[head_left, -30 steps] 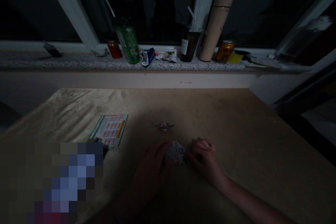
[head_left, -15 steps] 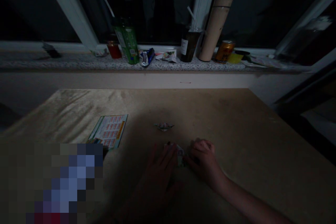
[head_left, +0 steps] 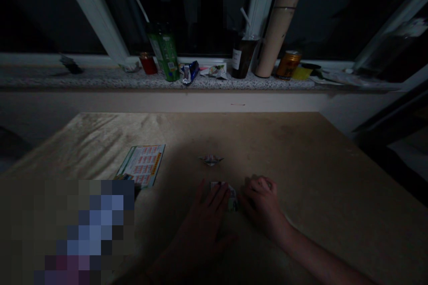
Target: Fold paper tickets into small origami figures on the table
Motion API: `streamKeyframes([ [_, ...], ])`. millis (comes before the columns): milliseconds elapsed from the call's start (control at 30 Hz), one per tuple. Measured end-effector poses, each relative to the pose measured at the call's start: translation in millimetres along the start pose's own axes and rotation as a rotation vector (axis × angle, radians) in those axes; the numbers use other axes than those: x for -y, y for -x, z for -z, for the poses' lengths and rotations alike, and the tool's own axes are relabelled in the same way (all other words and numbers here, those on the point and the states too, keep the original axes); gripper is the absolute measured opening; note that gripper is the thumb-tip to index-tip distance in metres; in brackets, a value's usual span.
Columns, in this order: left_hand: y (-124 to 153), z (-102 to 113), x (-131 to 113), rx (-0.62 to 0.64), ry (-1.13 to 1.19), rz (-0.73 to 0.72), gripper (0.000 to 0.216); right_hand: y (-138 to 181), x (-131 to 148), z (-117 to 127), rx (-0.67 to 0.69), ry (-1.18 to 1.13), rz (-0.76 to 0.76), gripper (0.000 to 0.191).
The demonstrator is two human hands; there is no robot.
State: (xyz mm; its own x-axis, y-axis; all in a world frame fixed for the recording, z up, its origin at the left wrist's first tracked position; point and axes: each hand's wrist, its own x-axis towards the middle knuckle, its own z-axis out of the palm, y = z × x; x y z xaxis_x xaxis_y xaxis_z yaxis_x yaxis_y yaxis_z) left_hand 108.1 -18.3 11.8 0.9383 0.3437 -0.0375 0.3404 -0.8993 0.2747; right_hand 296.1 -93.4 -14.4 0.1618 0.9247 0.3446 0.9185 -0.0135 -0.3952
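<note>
**Covering a small, whitish printed paper piece with a green patch [head_left: 233, 197] under a flat left hand [head_left: 207, 211]**

Nearest to my head camera, the left hand lies palm down with its fingers spread over the paper; I see it resting there rather than grasping. The right hand [head_left: 262, 196] is curled just beside the paper's right edge. From here I cannot tell whether its grip is pinching anything or whether the fingertips touch the paper.

The paper lies on the wide tan table [head_left: 284, 151] between the two hands. Its visible right side has a slanted upper edge, so I judge it partly folded, but the fingers hide too much for me to count the folds done or left. Just beyond it, well apart from both hands, sits a small, pointed, printed folded-paper shape [head_left: 211, 160], which I would call the finished portion.

Off to the left lies a flat rectangular card printed with red blocks on white [head_left: 143, 162]. Farthest away, on the speckled grey stone sill [head_left: 117, 82], stand a green bottle [head_left: 169, 55] and a tall beige cylindrical flask [head_left: 277, 33], both out of the work.
</note>
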Motion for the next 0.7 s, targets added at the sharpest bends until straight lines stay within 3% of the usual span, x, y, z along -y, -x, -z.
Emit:
streamKeyframes([
  [267,1.2,-3.2,2.5,-0.032,0.107,-0.046,0.087,-1.9,-1.5,-1.6,-0.044,0.057,0.062,0.026],
  [633,1.2,-4.6,1.8,-0.013,0.113,-0.013,0.09,-2.3,-0.5,-4.2,0.003,0.112,0.015,0.009],
  [700,1.5,-4.5,2.0,-0.022,0.113,-0.022,0.09,-2.6,1.8,-2.4,0.004,0.135,0.056,0.014],
])
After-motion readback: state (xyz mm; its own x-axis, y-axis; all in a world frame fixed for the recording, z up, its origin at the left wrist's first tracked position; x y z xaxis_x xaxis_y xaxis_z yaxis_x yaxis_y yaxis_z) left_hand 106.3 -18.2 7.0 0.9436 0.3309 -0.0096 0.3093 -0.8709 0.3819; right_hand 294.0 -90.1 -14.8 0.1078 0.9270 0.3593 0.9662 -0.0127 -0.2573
